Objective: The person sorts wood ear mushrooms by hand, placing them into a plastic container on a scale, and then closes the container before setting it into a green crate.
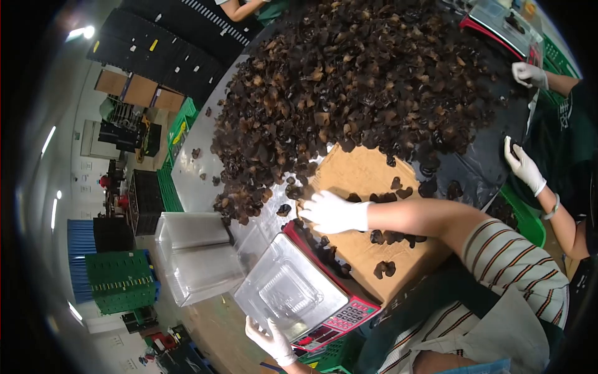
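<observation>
A large heap of dark wood ear mushrooms [355, 81] covers much of the table, with loose pieces on a brown cardboard sheet [349, 174]. My right hand [334, 213], in a white glove, is at the heap's near edge over the cardboard. Its fingers curl down around a small mushroom piece, partly hidden by the hand. Beside it stands a red electronic scale [346, 316] with a clear plastic tray [289, 283] on its pan. My gloved left hand [272, 341] grips the near left corner of the tray, thumb apart on the inner side.
Stacked clear trays [199, 258] stand left of the scale. At right, a co-worker's two gloved hands [526, 168] are beside the table, near another red scale [498, 31]. Green crates [121, 280] and black crates [149, 199] stand on the floor beyond.
</observation>
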Demonstrator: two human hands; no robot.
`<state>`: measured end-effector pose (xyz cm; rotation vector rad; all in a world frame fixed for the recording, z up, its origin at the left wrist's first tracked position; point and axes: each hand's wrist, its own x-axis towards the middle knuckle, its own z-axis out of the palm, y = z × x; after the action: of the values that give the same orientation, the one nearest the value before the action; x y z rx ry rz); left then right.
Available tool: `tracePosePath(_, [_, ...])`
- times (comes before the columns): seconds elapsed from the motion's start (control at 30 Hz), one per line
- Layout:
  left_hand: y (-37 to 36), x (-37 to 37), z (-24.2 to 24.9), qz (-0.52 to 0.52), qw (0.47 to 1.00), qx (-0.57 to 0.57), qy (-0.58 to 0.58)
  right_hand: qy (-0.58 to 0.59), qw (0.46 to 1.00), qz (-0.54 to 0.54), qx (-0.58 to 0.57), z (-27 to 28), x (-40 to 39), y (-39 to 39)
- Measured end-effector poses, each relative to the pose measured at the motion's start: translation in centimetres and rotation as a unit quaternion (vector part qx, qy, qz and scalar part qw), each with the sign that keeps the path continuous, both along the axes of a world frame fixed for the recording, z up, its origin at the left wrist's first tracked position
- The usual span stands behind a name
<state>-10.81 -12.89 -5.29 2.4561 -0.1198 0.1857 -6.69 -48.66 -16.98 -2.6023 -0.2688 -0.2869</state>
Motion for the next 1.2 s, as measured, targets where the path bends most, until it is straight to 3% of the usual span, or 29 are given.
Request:
tracePosePath(0.07, [-1.3,-1.9,1.7,-0.002,1.0,-0.009,-0.029,0.024,0.996,-0.011,-0.086,-1.8,1.7,1.5])
tracePosePath(0.17, [-2.9,-5.9,3.4,-0.043,0.985,-0.146,0.079,0.201,0.973,0.098,-0.052,-1.4,3.0,1.1])
tracePosePath(0.2, [-4.0,-7.5,3.9,-0.067,0.973,-0.189,0.111,0.139,0.986,0.075,-0.053,-1.1,3.0,0.9])
tracePosePath(0.27, [-7.5,-10.2,4.9,-0.182,0.923,-0.183,0.287,0.018,0.998,0.026,-0.051,-0.6,2.6,0.0])
tracePosePath(0.33, [-10.0,-10.1,1.4,-0.392,0.851,-0.152,0.315,-0.021,0.998,-0.017,-0.056,-1.2,3.6,-1.0])
tracePosePath(0.43, [-16.8,-10.3,-0.8,-0.439,0.867,-0.029,0.232,-0.003,1.0,-0.005,-0.026,-4.1,4.3,-2.1])
tracePosePath(0.57, [-19.5,-11.3,-6.9,-0.423,0.875,0.2,0.125,0.066,0.993,0.029,0.091,0.0,0.8,-5.4])
tracePosePath(0.67, [-19.7,-11.1,-9.9,-0.399,0.88,0.213,0.142,0.103,0.986,0.029,0.128,1.3,-4.9,-8.2])
tracePosePath(0.8, [-20.3,-10.0,-11.2,-0.393,0.914,0.058,0.087,0.097,0.964,0.142,0.202,1.3,-14.0,-8.6])
tracePosePath(0.87, [-21.7,-10.1,-7.8,-0.374,0.923,-0.012,0.086,0.058,0.977,0.158,0.134,2.9,-17.0,-8.2])
tracePosePath(0.93, [-21.5,-9.0,-3.5,-0.391,0.918,-0.031,0.054,0.096,0.968,0.146,0.182,3.5,-18.7,-8.5])
tracePosePath(1.0, [-18.8,-7.5,-0.2,-0.378,0.925,-0.023,-0.027,0.037,0.959,0.089,0.268,4.8,-19.4,-10.0])
tracePosePath(1.07, [-14.8,-6.2,1.2,-0.264,0.958,0.042,-0.101,-0.018,0.953,0.014,0.301,3.4,-20.4,-11.5])
tracePosePath(1.13, [-12.2,-4.7,2.0,-0.147,0.962,0.111,-0.202,-0.016,0.969,-0.061,0.238,4.0,-21.7,-12.1])
tracePosePath(1.2, [-9.5,-3.3,1.3,-0.134,0.954,0.209,-0.168,-0.003,0.984,-0.062,0.167,2.9,-22.6,-12.1])
